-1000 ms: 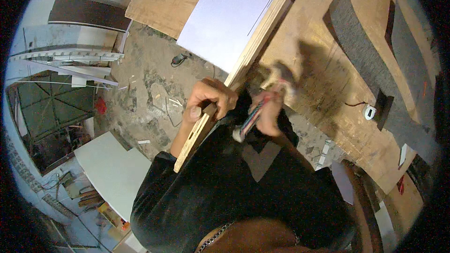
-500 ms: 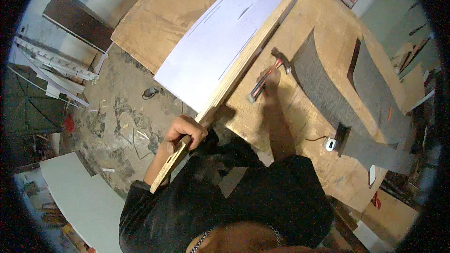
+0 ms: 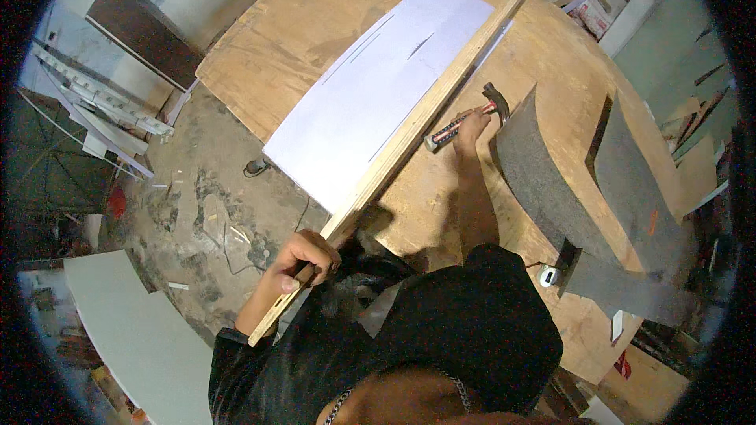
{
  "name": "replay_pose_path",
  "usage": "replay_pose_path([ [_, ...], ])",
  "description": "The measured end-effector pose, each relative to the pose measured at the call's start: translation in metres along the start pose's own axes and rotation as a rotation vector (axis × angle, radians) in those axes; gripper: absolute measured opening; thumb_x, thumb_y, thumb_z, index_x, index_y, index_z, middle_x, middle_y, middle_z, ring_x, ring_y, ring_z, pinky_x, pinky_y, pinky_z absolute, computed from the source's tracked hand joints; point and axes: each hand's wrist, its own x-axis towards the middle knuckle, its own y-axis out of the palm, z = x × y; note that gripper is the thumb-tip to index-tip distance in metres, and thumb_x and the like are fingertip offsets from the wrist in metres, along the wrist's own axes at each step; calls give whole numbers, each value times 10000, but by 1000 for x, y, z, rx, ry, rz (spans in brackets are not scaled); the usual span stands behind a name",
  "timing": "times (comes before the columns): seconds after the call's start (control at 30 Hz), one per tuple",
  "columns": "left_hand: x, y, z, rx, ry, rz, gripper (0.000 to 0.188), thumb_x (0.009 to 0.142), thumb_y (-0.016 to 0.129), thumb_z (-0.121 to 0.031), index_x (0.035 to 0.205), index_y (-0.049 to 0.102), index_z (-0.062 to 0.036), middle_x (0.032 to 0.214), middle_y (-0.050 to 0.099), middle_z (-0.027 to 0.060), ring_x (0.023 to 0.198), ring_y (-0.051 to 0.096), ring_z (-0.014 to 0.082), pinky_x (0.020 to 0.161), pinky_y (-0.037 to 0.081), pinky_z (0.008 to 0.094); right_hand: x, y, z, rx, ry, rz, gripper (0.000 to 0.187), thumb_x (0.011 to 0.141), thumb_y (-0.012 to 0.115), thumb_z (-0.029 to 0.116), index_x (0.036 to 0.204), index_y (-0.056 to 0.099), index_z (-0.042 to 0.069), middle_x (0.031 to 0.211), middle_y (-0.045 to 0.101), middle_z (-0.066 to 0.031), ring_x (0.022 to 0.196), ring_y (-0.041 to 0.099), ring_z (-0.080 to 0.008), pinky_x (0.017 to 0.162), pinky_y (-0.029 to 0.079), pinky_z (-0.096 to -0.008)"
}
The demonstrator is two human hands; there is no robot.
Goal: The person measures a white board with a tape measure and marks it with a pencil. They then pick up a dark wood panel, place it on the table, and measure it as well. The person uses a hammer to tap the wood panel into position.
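My left hand [image 3: 305, 258] is wrapped around the near end of a long, pale wooden plank [image 3: 429, 112], which runs diagonally away across the table. A short dark brown piece shows at its fingers; I cannot make out what it is. To the right of the plank, my right hand [image 3: 472, 123] grips a claw hammer [image 3: 448, 134] by its red and black handle, close to the dark head. The hammer is held over the tabletop, its claw end pointing away to the right. Along the plank's left side lies a white sheet [image 3: 370, 94] with a few dark marks.
The wooden table [image 3: 276, 55] spreads beneath these things. Curved grey pieces [image 3: 543, 173] lie at its right, near a small white round-edged device [image 3: 549, 275]. A cord and scraps litter the floor [image 3: 205, 197] at left. A pale panel [image 3: 134, 323] stands at lower left.
My right hand has moved slightly away and to the right, and the hammer has turned to lie flatter. The left hand keeps its grip on the plank. The whole view has shifted a little.
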Motion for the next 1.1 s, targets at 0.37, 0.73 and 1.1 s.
replay_pose_path([
  [0.37, -1, -1, -4, 21, -6, -13, 667, 720, 516, -685, 464, 452, -73, 411, 412, 26, 337, 428, 210, 393, 267, 327, 63, 8, 10, -33, -42, 16, 247, 1006, 357, 229, 895, 409, 14, 535, 500, -96, 396, 510, -230, 370, 436, -360],
  [0.73, -10, -24, -3, -191, -36, -57, 561, 757, 627, -560, 612, 538, -25, 456, 472, 27, 353, 456, 195, 411, 346, 340, 299, 19, 5, -138, -306, -221, 237, 964, 494, 294, 989, 525, 60, 666, 564, -78, 470, 529, -199, 430, 444, -335],
  [1.1, -7, -13, -4, -300, -26, -175, 566, 743, 658, -583, 707, 570, -24, 480, 475, 45, 362, 453, 203, 405, 352, 339, 293, 49, 24, -351, -261, 22, 209, 928, 504, 161, 997, 618, 0, 661, 596, -84, 487, 551, -183, 445, 450, -329],
])
